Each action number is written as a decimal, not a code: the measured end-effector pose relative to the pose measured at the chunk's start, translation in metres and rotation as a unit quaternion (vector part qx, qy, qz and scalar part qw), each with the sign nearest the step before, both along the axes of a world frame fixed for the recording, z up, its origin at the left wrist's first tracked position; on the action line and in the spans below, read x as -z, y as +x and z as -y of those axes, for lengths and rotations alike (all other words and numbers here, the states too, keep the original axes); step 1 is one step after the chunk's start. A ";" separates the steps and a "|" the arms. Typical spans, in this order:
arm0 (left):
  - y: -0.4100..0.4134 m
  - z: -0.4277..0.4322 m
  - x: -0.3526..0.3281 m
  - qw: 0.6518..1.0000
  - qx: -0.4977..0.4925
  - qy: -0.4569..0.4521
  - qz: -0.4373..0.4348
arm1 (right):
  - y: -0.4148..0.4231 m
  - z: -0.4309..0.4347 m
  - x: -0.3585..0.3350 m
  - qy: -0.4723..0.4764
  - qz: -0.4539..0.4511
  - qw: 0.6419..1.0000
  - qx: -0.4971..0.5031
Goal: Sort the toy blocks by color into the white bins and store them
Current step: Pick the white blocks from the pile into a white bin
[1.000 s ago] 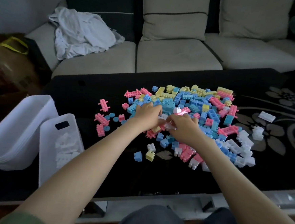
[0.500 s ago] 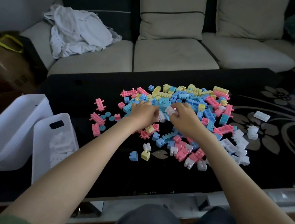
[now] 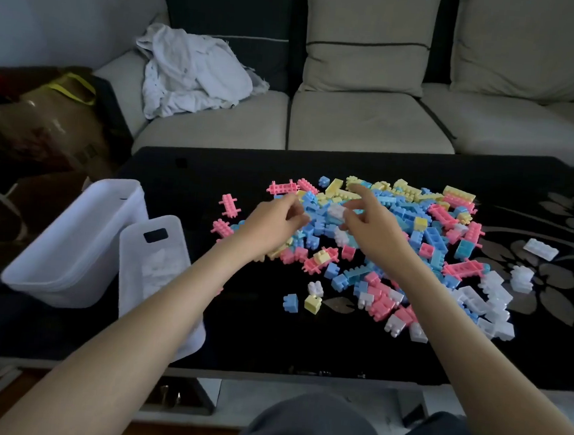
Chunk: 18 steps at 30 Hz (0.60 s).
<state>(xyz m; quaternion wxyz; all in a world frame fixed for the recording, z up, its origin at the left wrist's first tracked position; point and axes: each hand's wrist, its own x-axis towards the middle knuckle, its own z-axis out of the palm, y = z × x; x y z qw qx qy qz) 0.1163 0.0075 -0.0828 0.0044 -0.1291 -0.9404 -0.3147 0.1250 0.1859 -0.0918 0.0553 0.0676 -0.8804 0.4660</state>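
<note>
A heap of pink, blue, yellow and white toy blocks point(image 3: 397, 233) lies on the black glass table point(image 3: 212, 184). My right hand point(image 3: 370, 229) hovers over the heap's middle and pinches a white block point(image 3: 336, 211) between thumb and fingers, its index finger stretched toward the yellow blocks. My left hand point(image 3: 273, 224) is just left of it, over blue blocks, with its fingers curled; whether they enclose anything is hidden. A white bin point(image 3: 130, 273) holding white blocks stands at the table's left front, beside a stack of empty white bins point(image 3: 71, 234).
More white blocks point(image 3: 488, 302) are gathered at the heap's right front, and single ones point(image 3: 540, 249) lie further right. A sofa point(image 3: 372, 121) with cushions and a crumpled white cloth point(image 3: 190, 72) is behind the table. A brown bag point(image 3: 46, 119) sits at the far left.
Both hands moved away from me, from the near part of the heap to its middle. The right hand lifted a white block and stretched out its index finger. The view shifted slightly.
</note>
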 end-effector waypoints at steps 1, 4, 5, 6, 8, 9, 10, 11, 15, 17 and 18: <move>0.006 0.009 -0.005 1.000 -0.013 0.010 -0.002 | 0.002 0.007 -0.005 -0.011 0.001 1.000 -0.010; 0.025 0.044 -0.022 0.998 -0.063 0.014 -0.019 | 0.008 0.036 -0.017 -0.016 -0.003 0.998 -0.061; 0.031 0.056 -0.028 0.996 -0.083 0.003 -0.036 | 0.011 0.047 -0.020 -0.018 -0.010 0.997 -0.078; 0.037 0.070 -0.033 0.993 -0.104 -0.014 -0.053 | 0.015 0.060 -0.023 -0.022 -0.017 0.995 -0.098; 0.050 0.099 -0.040 0.987 -0.142 -0.045 -0.056 | 0.025 0.087 -0.024 -0.018 -0.024 0.989 -0.147; 0.056 0.114 -0.041 0.985 -0.159 -0.056 -0.041 | 0.031 0.104 -0.023 -0.011 -0.027 0.984 -0.174; 0.061 0.126 -0.041 0.982 -0.175 -0.067 -0.017 | 0.036 0.117 -0.022 -0.003 -0.032 0.980 -0.199; 0.065 0.137 -0.040 0.978 -0.191 -0.081 0.010 | 0.042 0.131 -0.019 0.005 -0.032 0.974 -0.224; 0.073 0.148 -0.032 0.957 -0.212 -0.161 0.113 | 0.054 0.161 -0.007 0.060 0.008 0.947 -0.317; 0.074 0.143 -0.031 0.951 -0.192 -0.200 0.137 | 0.048 0.156 -0.004 0.075 -0.002 0.949 -0.305; 0.074 0.140 -0.031 0.953 -0.177 -0.208 0.134 | 0.042 0.149 -0.003 0.078 -0.014 0.955 -0.285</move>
